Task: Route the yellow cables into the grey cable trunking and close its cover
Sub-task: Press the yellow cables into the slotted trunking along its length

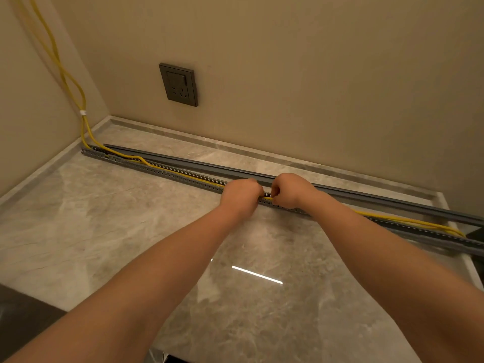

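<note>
Two hands meet over the middle of the trunking [183,176]: your left hand [242,196] and right hand [289,191] are each curled shut on the cables [267,198], almost touching, so the short span between them can be pressed down between the slotted walls. Left of them the cables already lie in the trunking, then climb the wall. Right of them they ride above its rim. The cover [183,161] lies just behind the trunking, parallel, ready to snap on once the whole run is seated.
</note>
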